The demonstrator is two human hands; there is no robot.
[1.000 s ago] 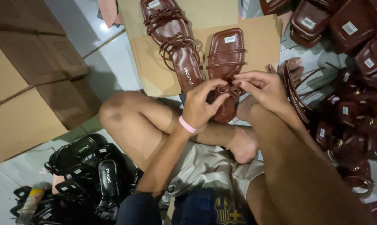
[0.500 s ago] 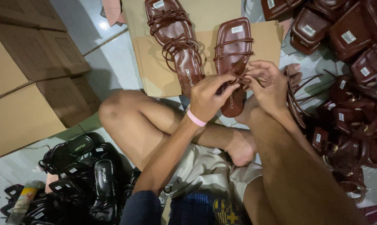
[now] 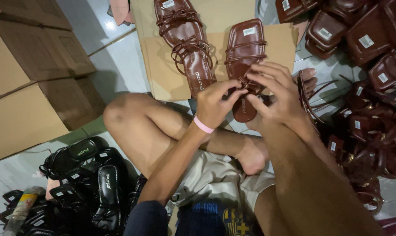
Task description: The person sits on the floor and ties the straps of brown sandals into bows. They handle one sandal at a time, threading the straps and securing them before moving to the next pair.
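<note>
A brown strappy sandal (image 3: 244, 48) lies on a sheet of cardboard (image 3: 163, 74) in front of my crossed legs. My left hand (image 3: 214, 102), with a pink band at the wrist, and my right hand (image 3: 276, 94) both pinch the thin brown laces at the sandal's middle. Its heel end pokes out below my fingers. A second brown sandal (image 3: 187, 43), with its laces tied in a bow, lies just to the left on the same cardboard.
A heap of brown sandals (image 3: 364, 65) fills the right side. Black sandals (image 3: 88, 183) are piled at the lower left beside a small bottle (image 3: 23, 205). Cardboard boxes (image 3: 27, 87) stand at the left on the tiled floor.
Both hands have stayed on the sandal's laces, the fingers shifting as they work them. The view has drifted slightly, so the sandals sit lower in the picture.
</note>
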